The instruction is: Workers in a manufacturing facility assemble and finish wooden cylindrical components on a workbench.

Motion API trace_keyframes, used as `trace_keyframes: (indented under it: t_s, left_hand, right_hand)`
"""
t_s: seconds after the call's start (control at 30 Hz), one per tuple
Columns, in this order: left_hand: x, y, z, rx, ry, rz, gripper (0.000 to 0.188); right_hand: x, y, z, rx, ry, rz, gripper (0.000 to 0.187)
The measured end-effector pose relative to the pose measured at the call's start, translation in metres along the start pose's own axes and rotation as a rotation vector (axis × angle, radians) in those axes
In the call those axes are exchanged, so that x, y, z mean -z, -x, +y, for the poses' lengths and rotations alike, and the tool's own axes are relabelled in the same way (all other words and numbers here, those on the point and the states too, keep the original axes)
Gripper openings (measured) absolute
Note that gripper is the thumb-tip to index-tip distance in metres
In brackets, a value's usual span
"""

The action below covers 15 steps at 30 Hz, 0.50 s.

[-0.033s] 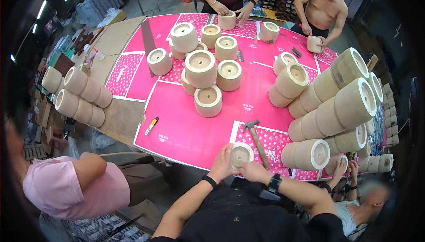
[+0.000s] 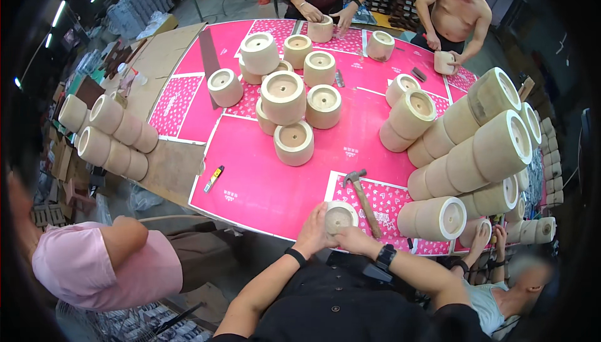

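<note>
At the near edge of the table I hold a pale round wooden pot (image 2: 341,216), its hollow top facing up with a small hole in the bottom. My left hand (image 2: 312,232) is wrapped round its left side. The fingers of my right hand (image 2: 359,242) close on the pot's near right rim, and some of them are hidden. Just beyond the right hand lies a claw hammer (image 2: 365,203) with a wooden handle. A yellow and black marker-like tube (image 2: 214,178) rests farther left on the pink table covering (image 2: 269,182).
Several similar wooden pots (image 2: 294,143) stand grouped mid-table, some stacked. Tall stacks (image 2: 469,157) rise on the right; others (image 2: 119,132) sit at the left. Co-workers handle pots at the far side and lower right (image 2: 481,234). A person in pink (image 2: 113,267) is close on my left.
</note>
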State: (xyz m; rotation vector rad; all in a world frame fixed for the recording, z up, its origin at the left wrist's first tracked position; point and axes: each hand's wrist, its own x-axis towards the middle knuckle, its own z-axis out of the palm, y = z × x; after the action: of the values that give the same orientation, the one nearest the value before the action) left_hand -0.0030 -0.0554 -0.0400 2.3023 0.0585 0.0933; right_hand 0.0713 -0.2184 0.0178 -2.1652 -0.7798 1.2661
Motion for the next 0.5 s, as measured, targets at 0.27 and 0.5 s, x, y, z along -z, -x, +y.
trace_keyframes:
  t_s: [0.27,0.5]
  left_hand:
    - [-0.003,0.002,0.000,0.005,0.133,0.042,0.132]
    - [-0.011,0.009,-0.021,0.000,0.113,0.050,0.135]
  right_hand:
    - [-0.031,-0.034,0.047,-0.152,-0.408,0.615,0.037]
    - [-0.029,-0.028,-0.024,0.017,0.102,0.369,0.028]
